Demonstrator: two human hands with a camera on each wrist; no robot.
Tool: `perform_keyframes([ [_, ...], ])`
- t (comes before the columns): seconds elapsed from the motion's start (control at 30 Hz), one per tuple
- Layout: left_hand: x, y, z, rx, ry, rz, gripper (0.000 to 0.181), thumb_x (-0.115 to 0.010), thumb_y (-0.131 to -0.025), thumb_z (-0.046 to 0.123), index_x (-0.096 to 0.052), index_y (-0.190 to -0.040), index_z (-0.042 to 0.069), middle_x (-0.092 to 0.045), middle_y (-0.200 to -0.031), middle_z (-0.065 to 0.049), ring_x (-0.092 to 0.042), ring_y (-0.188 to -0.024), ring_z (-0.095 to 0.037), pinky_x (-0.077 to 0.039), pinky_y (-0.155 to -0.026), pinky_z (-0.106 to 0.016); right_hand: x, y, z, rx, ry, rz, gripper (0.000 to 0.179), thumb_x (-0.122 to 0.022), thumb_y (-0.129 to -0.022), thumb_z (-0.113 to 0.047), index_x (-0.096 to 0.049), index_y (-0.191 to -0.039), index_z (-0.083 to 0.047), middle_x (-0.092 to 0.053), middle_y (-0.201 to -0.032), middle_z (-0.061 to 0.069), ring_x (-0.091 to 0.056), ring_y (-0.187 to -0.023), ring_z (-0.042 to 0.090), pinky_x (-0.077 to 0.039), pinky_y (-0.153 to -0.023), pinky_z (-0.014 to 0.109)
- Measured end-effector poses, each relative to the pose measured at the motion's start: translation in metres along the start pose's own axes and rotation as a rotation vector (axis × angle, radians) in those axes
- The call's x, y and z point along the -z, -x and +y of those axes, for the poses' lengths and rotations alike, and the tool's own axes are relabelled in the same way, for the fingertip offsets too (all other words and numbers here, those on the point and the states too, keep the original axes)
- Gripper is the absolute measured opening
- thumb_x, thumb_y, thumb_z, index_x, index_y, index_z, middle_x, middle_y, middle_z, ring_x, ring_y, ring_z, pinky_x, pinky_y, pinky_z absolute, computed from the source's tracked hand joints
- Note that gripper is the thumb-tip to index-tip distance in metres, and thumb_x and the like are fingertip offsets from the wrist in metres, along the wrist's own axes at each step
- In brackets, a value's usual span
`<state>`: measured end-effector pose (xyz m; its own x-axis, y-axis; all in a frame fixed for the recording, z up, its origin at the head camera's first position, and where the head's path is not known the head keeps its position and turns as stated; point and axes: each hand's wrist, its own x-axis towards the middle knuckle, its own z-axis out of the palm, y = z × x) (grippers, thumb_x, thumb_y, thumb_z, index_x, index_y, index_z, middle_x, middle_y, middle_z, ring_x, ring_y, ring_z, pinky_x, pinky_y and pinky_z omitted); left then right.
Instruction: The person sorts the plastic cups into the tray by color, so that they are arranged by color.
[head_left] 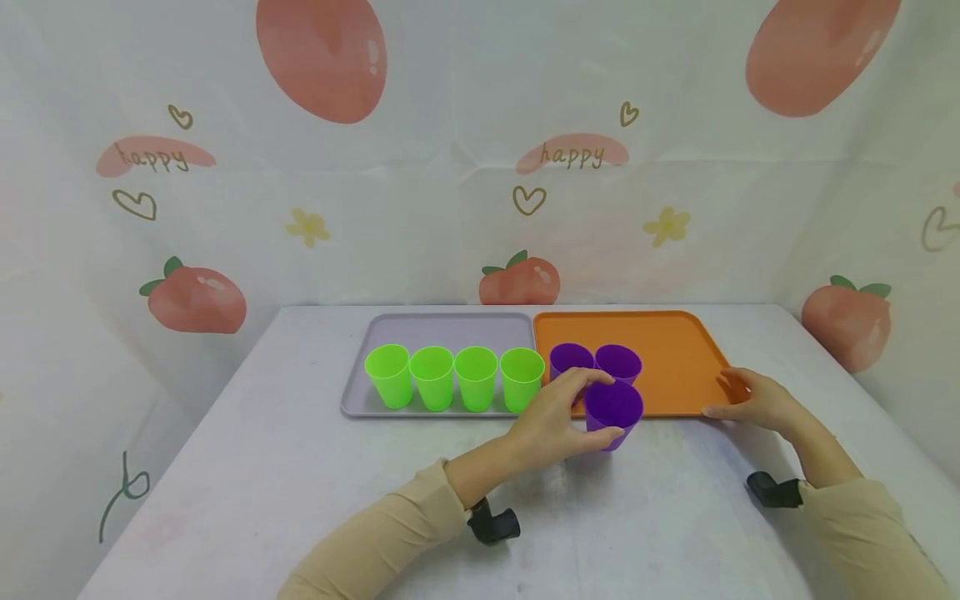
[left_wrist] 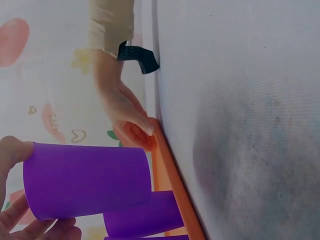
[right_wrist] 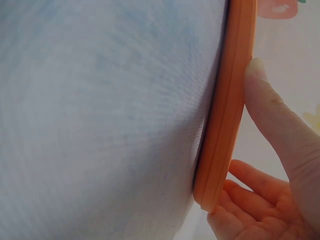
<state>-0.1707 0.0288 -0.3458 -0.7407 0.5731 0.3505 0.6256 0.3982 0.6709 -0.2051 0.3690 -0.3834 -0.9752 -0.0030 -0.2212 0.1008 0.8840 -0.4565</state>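
Note:
My left hand [head_left: 546,427] holds a purple cup [head_left: 617,407] by its rim, thumb on the near side and fingers on the far side. The cup is upright, in front of the orange tray [head_left: 663,346]. Two more purple cups [head_left: 619,358] stand side by side in that tray at its left; the held cup and hand partly cover them. In the left wrist view the held cup [left_wrist: 87,181] overlaps one of them. At the tray's near right corner, my right hand [head_left: 761,403] grips the edge, its thumb [right_wrist: 270,102] against the rim and its fingers around the corner.
Left of the orange tray, edge against edge, lies a grey tray [head_left: 450,327]. Several bright green cups [head_left: 432,379] stand in a row along its near side. The white table [head_left: 300,500] extends in front, and a fruit-printed curtain [head_left: 420,200] hangs behind.

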Motion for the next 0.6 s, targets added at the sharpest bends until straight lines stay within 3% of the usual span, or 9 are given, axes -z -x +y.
perform_keyframes([
  [0.23,0.001,-0.005,0.005,0.001,-0.002,-0.020,0.052,-0.074,-0.079,0.030,-0.052,-0.124,0.017,-0.059,-0.121,0.002,-0.056,-0.106,-0.007,-0.047,-0.084,-0.009,0.000,0.000,0.000,0.003,-0.009,-0.004,0.096,-0.071,-0.077,-0.047,-0.026,-0.136,0.015,-0.026,-0.134,0.044,-0.027,-0.119,0.057,-0.028,-0.099,0.071],
  [0.6,-0.003,-0.017,0.011,-0.019,0.015,-0.059,0.052,-0.074,-0.079,0.027,-0.051,-0.123,0.016,-0.058,-0.114,0.001,-0.053,-0.091,-0.003,-0.050,-0.074,-0.009,0.000,0.000,-0.001,-0.007,-0.012,-0.009,0.097,-0.070,-0.077,-0.049,-0.026,-0.136,0.014,-0.026,-0.135,0.043,-0.025,-0.120,0.058,-0.028,-0.099,0.071],
])
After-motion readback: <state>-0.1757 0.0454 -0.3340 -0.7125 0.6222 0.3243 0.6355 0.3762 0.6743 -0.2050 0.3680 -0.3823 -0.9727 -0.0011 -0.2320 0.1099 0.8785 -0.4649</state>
